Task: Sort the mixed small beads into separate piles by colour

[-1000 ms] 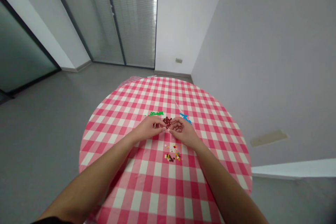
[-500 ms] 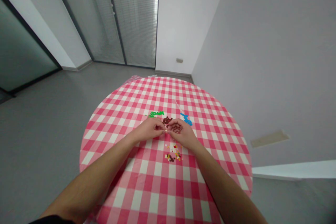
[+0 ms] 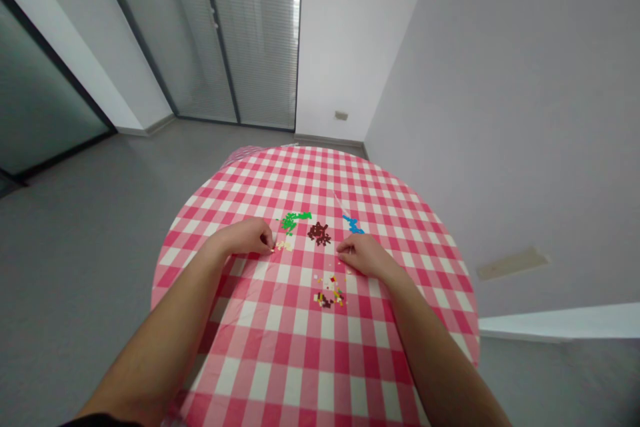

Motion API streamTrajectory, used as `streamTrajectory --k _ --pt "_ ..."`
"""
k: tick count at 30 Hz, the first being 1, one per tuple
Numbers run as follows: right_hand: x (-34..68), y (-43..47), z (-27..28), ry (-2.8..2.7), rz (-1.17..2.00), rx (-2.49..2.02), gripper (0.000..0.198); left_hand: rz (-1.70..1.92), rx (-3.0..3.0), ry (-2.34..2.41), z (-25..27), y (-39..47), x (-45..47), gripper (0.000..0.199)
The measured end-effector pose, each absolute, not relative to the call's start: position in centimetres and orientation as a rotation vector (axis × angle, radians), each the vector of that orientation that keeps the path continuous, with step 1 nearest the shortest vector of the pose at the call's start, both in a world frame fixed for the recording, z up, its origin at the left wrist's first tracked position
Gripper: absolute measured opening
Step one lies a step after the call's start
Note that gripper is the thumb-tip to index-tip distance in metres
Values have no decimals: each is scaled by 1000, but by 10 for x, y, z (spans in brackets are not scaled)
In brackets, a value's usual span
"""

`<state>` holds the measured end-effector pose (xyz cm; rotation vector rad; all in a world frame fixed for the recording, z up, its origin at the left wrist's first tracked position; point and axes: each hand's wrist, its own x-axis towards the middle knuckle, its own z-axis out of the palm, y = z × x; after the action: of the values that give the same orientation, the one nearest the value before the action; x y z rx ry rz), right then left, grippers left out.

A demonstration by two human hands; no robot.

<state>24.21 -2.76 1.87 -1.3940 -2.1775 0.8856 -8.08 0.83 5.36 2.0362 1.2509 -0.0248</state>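
My left hand (image 3: 251,237) is at the left of the small pieces, its thumb and fingers pinched together, with a tiny cream piece (image 3: 273,251) at the tips. Right beside it lies a loose scatter of cream pieces (image 3: 284,246). My right hand (image 3: 364,255) rests low over the cloth with thumb and forefinger closed; whatever they hold, if anything, is too small to make out. Between the hands is a cluster of dark brown pieces (image 3: 319,233). Green pieces (image 3: 289,222) lie beyond my left hand, and blue pieces (image 3: 354,225) just beyond my right.
Nearer to me sits a mixed pile of tiny brown, yellow, white and red pieces (image 3: 329,297). Everything lies on a round table with a red-and-white checked cloth (image 3: 295,360). A wall (image 3: 525,113) stands at the right, and glass doors (image 3: 250,33) are at the back.
My hands were together at the middle, fingertips meeting at a tiny pale piece. They have parted: the left moved left to the cream pieces, the right moved a little right.
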Motion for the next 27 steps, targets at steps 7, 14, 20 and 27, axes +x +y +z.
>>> streamTrajectory --k 7,14,20,27 --pt "231 -28 23 -2161 919 -1402 21 -17 2072 1244 37 16 -81 14" --pt "220 -31 26 -2087 927 -1362 19 44 2078 1238 34 17 -80 10" --pt "209 -33 21 -1794 1166 -1283 21 273 2069 1182 44 11 -67 14" --pt "192 -38 8 -1344 1496 -1187 31 635 2239 903 45 -6 -31 12"
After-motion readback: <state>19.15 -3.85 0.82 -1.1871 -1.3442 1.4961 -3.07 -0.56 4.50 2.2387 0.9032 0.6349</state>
